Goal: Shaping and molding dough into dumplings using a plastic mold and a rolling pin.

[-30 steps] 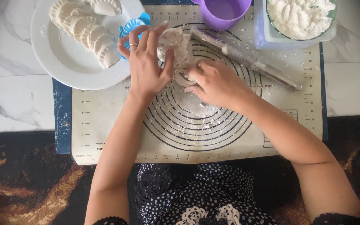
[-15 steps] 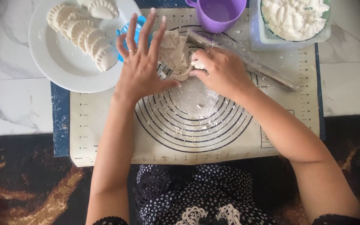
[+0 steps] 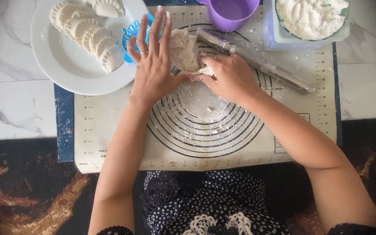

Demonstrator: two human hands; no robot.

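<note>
Pale crumpled dough lump, perhaps folded, on floured mat

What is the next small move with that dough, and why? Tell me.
Probably gather the dough into one lump. It lies ragged on the mat between the left hand and right hand, with loose crumbs scattered across the rings.

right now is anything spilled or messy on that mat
Yes. Loose flour and small dough crumbs are scattered over the ringed centre of the baking mat, just below the dough that the left hand and right hand touch. More flour dusts the rolling pin.
</note>
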